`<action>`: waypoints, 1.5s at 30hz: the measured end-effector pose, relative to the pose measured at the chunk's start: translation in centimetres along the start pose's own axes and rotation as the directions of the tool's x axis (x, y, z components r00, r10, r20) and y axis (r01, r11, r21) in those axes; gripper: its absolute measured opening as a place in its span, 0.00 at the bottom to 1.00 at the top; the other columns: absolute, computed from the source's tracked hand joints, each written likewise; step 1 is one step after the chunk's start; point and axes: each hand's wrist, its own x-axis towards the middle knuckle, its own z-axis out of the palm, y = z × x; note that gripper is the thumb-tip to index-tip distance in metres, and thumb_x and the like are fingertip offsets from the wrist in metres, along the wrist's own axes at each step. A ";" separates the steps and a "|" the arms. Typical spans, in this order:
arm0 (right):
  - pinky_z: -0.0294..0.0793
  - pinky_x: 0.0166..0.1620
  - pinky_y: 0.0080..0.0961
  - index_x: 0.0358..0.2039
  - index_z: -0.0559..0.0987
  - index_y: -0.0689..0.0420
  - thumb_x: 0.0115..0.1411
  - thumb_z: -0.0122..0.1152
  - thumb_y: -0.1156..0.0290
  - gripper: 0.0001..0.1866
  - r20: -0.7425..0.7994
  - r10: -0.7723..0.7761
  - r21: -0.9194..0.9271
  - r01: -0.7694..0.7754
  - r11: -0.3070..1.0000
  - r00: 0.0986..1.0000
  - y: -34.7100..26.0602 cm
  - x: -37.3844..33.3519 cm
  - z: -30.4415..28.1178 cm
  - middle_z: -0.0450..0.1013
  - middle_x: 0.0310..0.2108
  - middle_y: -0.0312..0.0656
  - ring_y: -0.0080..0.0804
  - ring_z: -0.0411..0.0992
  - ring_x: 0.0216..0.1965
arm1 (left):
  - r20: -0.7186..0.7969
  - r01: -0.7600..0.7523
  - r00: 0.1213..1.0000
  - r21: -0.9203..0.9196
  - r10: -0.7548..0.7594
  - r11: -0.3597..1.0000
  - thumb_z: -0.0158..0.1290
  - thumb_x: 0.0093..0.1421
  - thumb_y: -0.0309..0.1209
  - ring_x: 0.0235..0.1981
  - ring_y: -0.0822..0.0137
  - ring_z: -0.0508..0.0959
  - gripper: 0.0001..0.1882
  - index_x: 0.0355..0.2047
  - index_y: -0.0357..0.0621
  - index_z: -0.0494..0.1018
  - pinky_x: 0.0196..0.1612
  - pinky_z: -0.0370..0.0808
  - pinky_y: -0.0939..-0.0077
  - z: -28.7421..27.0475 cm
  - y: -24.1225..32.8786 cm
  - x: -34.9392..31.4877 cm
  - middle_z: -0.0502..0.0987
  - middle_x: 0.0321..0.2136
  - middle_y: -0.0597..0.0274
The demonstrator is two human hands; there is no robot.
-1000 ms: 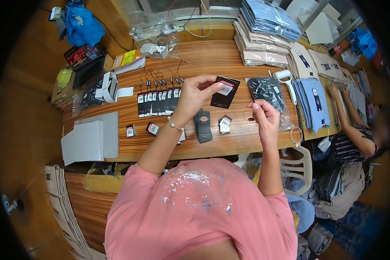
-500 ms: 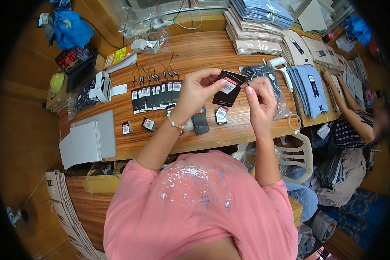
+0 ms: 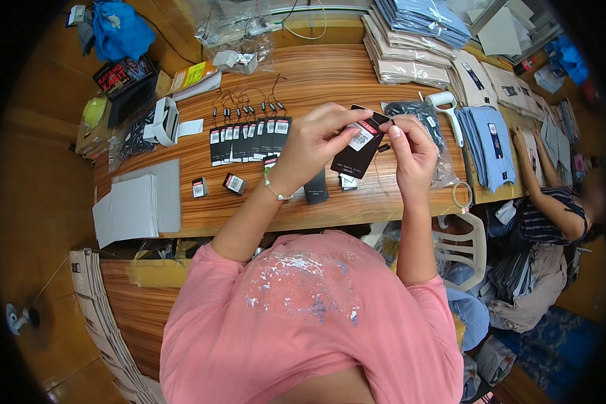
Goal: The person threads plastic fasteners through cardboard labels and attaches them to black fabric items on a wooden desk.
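Observation:
My left hand [image 3: 316, 141] pinches a black hang tag [image 3: 357, 160] bearing a white-and-red sticker, above the table's front part. At the tag's top corner, my right hand [image 3: 414, 151] has its thumb and forefinger closed on a thin dark string [image 3: 378, 165]; a small black toggle [image 3: 384, 147] dangles below the fingers. Finished-looking black tags [image 3: 250, 140] with stickers lie overlapped in a row to the left, their strings stretched away from me. Under my hands is a stack of plain black tags [image 3: 315, 188], next to a small sticker stack [image 3: 348, 182], partly hidden.
Two more sticker stacks [image 3: 235, 183] lie left of my forearm. A clear bag of black strings [image 3: 417, 118] and a white tape dispenser [image 3: 444, 111] are at right. Folded shirts [image 3: 411, 54] pile up behind. A co-worker's arms [image 3: 533, 161] reach over the right-hand table.
The tag has tilted and come slightly lower and nearer. The toggle and string now hang visibly below my right fingers, which have moved closer to the tag's corner.

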 end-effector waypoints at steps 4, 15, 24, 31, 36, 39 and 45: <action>0.60 0.29 0.14 0.25 0.75 0.66 0.54 0.53 0.76 0.06 0.009 -0.013 0.000 0.013 1.000 1.000 0.1 0.1 -0.1 0.69 0.25 0.39 0.20 0.63 0.26 | -0.021 -0.007 1.000 0.002 0.007 1.000 0.53 0.50 0.20 0.29 0.76 0.75 0.15 0.40 0.42 0.74 0.29 0.74 0.86 0.0 0.3 -0.1 0.74 0.31 0.62; 0.59 0.28 0.14 0.25 0.74 0.66 0.54 0.53 0.76 0.06 0.004 0.103 0.064 -0.103 0.993 0.995 -0.3 -0.5 0.2 0.69 0.26 0.39 0.20 0.62 0.26 | -0.102 0.064 0.992 -0.038 -0.068 0.997 0.55 0.49 0.19 0.29 0.79 0.74 0.16 0.41 0.40 0.72 0.30 0.74 0.88 0.4 0.2 -0.5 0.74 0.31 0.64; 0.62 0.23 0.27 0.20 0.72 0.64 0.48 0.54 0.79 0.03 0.087 -0.096 -0.462 0.126 0.878 0.992 -2.6 -1.0 1.0 0.65 0.17 0.43 0.34 0.64 0.18 | -0.148 0.159 0.967 -0.295 -0.210 0.942 0.53 0.51 0.17 0.33 0.77 0.75 0.19 0.44 0.38 0.67 0.32 0.74 0.88 1.4 0.0 -1.3 0.74 0.33 0.62; 0.63 0.24 0.29 0.19 0.72 0.63 0.47 0.54 0.78 0.03 0.067 -0.078 -0.511 0.102 0.853 0.995 -2.2 -1.0 1.7 0.64 0.16 0.44 0.37 0.64 0.19 | -0.133 0.155 0.974 -0.188 -0.182 0.970 0.54 0.51 0.19 0.33 0.76 0.76 0.17 0.42 0.39 0.68 0.33 0.74 0.86 1.4 0.7 -1.5 0.75 0.35 0.61; 0.63 0.24 0.29 0.19 0.71 0.64 0.47 0.54 0.78 0.03 0.035 -0.050 -0.485 0.060 0.872 0.998 -2.2 -1.1 1.7 0.64 0.16 0.44 0.38 0.64 0.19 | -0.124 0.147 0.979 -0.134 -0.164 0.980 0.54 0.51 0.20 0.33 0.75 0.77 0.18 0.44 0.39 0.68 0.33 0.74 0.85 1.6 1.3 -1.6 0.76 0.33 0.60; 0.63 0.24 0.29 0.19 0.71 0.64 0.46 0.54 0.79 0.03 0.030 -0.042 -0.479 0.051 0.877 0.999 -2.2 -1.2 1.6 0.64 0.16 0.44 0.38 0.64 0.19 | -0.126 0.077 0.989 -0.016 -0.079 0.997 0.52 0.52 0.24 0.28 0.70 0.78 0.14 0.41 0.41 0.70 0.28 0.75 0.81 1.6 1.1 -1.7 0.76 0.29 0.57; 0.62 0.23 0.29 0.18 0.70 0.64 0.46 0.53 0.79 0.03 0.032 -0.073 -0.475 0.080 0.877 0.997 -2.2 -1.3 1.5 0.63 0.16 0.44 0.38 0.63 0.18 | -0.111 0.143 0.983 -0.053 -0.148 0.988 0.54 0.50 0.21 0.29 0.74 0.77 0.13 0.38 0.39 0.73 0.30 0.73 0.84 1.7 2.2 -1.5 0.77 0.31 0.60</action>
